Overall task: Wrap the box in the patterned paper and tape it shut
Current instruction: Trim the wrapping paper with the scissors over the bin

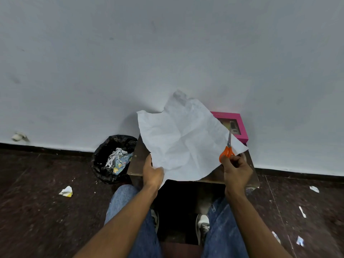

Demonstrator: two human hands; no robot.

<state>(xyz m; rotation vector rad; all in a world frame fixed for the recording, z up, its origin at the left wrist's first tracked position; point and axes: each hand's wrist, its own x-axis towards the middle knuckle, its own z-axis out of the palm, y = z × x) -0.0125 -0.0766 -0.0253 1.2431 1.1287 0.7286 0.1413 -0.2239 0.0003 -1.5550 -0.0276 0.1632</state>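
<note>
A creased sheet of wrapping paper (183,140) is held up over a small brown table (138,155), its plain white back facing me. My left hand (153,172) pinches the sheet's lower left edge. My right hand (235,169) grips orange-handled scissors (227,148), whose blades point up into the paper's right edge. A pink box (237,125) with a clear window stands at the table's back right corner against the wall, partly hidden behind the paper.
A bin lined with a black bag (112,158) holds paper scraps left of the table. Scraps lie on the dark floor, one at the left (66,191) and more at the right (314,189). A grey wall rises behind.
</note>
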